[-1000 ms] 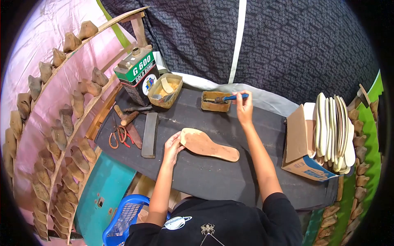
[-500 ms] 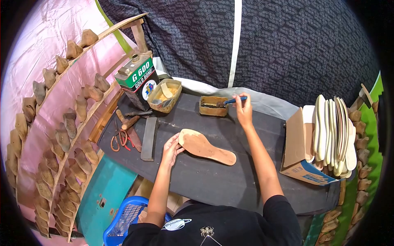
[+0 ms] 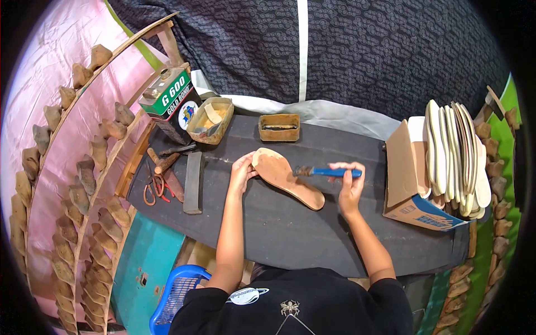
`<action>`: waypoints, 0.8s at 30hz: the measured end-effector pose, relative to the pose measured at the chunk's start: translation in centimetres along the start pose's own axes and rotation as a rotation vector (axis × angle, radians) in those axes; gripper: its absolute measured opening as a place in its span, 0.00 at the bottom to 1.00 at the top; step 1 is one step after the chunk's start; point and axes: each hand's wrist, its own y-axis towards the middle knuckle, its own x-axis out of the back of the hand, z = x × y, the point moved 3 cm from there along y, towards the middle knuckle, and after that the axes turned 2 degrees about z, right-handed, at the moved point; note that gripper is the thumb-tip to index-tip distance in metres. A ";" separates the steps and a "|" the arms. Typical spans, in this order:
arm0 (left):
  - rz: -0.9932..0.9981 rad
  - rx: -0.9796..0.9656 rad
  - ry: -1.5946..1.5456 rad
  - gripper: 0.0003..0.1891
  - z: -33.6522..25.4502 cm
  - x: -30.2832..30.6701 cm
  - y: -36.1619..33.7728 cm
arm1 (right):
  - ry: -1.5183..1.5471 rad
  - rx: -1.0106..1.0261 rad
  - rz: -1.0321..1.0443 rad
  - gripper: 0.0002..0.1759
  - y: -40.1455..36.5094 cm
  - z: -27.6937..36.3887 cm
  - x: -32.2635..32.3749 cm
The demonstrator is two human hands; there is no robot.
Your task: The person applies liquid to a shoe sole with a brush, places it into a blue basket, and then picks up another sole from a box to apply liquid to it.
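My left hand (image 3: 242, 171) grips the wide end of a tan insole (image 3: 279, 174) by its left edge, holding it at a slant over the dark table. In my right hand (image 3: 351, 190) is a brush with a blue handle (image 3: 329, 172). Its bristle end (image 3: 303, 171) points left and overlaps the middle of the insole in this view. Behind them stands a small rectangular glue tub (image 3: 279, 134) with dark residue inside.
To the left are a Gold Bond can (image 3: 171, 103), a yellowish tub (image 3: 211, 124), a grey block (image 3: 194, 181) and scissors (image 3: 149, 192). A carton (image 3: 424, 209) packed with pale insoles (image 3: 455, 153) stands right. Racks of wooden shoe lasts (image 3: 84, 184) flank the table (image 3: 268, 234).
My right hand has brought the brush from the glue tub down and toward me, over the insole. The insole has tilted in my left hand, and the camera view has shifted slightly.
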 end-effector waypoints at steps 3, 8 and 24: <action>0.042 0.025 0.058 0.16 0.3 -0.2 -0.1 | -0.073 0.032 0.025 0.10 -2.1 0.2 -0.3; 0.070 0.045 0.067 0.16 0.3 0.0 0.0 | -0.069 0.031 0.123 0.11 -3.9 0.3 -1.9; 0.017 0.056 0.112 0.16 0.0 -0.4 0.0 | -0.259 0.098 0.350 0.13 -5.0 0.3 -1.6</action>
